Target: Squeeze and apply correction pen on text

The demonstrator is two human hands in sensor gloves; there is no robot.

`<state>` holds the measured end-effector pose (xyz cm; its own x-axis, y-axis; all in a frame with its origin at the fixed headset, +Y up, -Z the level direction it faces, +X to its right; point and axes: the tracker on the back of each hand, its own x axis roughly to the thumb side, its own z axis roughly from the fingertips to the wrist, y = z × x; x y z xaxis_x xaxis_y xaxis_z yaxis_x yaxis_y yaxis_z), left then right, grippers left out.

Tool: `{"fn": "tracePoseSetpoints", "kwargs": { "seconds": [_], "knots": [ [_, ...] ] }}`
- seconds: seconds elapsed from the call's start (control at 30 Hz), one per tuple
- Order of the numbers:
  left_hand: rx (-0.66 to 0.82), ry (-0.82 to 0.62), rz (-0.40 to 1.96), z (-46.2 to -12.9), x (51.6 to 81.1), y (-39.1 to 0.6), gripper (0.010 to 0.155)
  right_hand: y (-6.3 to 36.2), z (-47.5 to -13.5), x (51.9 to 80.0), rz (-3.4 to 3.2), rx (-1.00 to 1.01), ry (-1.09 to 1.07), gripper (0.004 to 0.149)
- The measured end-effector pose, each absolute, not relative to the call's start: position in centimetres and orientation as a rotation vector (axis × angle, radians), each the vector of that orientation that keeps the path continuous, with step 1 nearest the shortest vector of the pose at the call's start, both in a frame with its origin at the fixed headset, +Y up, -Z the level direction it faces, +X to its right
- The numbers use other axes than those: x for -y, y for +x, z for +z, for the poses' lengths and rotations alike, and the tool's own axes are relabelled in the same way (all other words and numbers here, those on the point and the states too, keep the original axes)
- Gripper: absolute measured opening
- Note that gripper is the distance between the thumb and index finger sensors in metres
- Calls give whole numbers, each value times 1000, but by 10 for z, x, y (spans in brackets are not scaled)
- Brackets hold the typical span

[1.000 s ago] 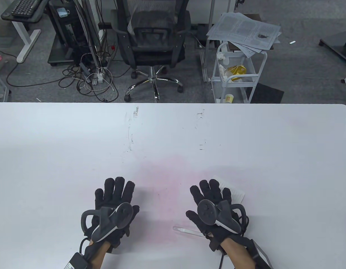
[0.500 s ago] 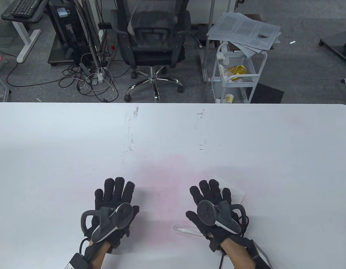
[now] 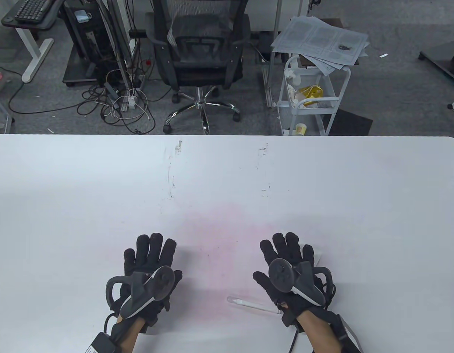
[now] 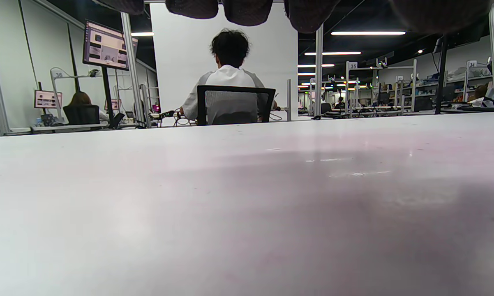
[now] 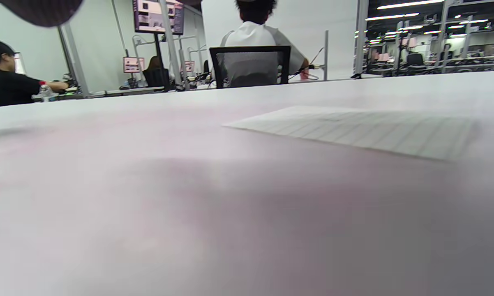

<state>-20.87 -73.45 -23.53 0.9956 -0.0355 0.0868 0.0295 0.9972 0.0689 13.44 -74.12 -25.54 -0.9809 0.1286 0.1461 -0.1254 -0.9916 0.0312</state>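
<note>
Table view, right hand shifted right, covering paper, pen unmoved

An open-plan lab or data-collection office. Past the white bench stand an office chair, tangled cables and a cart stacked with papers. The wrist views show rows of numbered workstations, monitors, ceiling strip lights and seated workers.
</note>
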Motion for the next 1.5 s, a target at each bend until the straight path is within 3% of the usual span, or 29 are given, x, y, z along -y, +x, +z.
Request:
{"fn": "tracePoseSetpoints", "kwargs": {
  "seconds": [0.3,0.5,0.93,1.5],
  "knots": [
    [83,60,-31,-236,735,-210,78,206,-263,738,2943,8,-118,79],
    [79,50,-35,-236,735,-211,78,246,-269,755,2868,-73,-315,79],
    [74,35,-40,-236,735,-212,78,237,-281,777,3033,-432,-409,81],
    [69,23,-42,-236,735,-213,78,232,-284,771,2969,-263,-419,71]
  ]
}}
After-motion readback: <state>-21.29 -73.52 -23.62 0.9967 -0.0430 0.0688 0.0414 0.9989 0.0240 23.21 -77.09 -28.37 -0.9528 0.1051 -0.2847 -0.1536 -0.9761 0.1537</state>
